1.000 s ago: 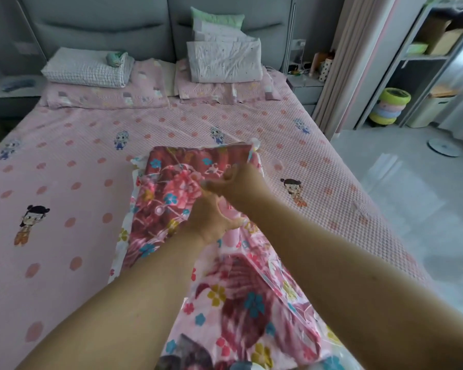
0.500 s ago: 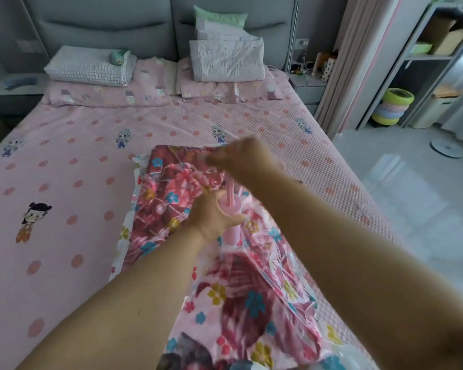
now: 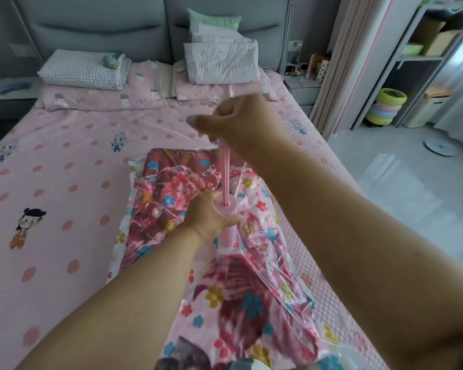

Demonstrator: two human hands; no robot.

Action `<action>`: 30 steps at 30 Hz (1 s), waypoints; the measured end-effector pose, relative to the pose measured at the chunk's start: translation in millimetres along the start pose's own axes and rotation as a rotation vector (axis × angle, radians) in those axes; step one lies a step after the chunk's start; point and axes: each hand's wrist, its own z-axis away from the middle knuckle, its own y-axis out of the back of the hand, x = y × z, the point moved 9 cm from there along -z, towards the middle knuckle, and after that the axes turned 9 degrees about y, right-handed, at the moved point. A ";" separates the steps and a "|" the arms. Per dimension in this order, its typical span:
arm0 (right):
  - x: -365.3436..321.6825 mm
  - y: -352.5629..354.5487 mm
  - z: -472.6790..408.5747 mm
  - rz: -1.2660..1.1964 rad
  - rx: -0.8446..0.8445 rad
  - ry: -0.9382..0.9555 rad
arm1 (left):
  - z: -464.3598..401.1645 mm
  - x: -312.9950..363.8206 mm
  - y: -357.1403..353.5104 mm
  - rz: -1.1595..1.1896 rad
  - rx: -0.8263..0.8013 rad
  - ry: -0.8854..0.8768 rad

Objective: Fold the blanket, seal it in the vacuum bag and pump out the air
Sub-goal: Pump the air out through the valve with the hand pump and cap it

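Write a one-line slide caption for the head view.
Left hand steadies the pink pump on the bagged floral blanket; right hand holds its plunger raised.

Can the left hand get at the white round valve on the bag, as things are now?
Probably yes. The valve lies bare on the bag, just left of the left hand, nothing covering it. But that hand grips the pump and must let go.

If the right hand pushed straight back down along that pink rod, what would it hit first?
Most likely the top of the pink pump cylinder, which the left hand grips. The right hand holds the handle above it, with only the rod between; depth is hard to judge.
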 end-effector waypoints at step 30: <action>19.3 -22.7 24.9 0.039 -0.044 -0.095 | 3.2 -8.2 2.8 -0.031 0.014 -0.011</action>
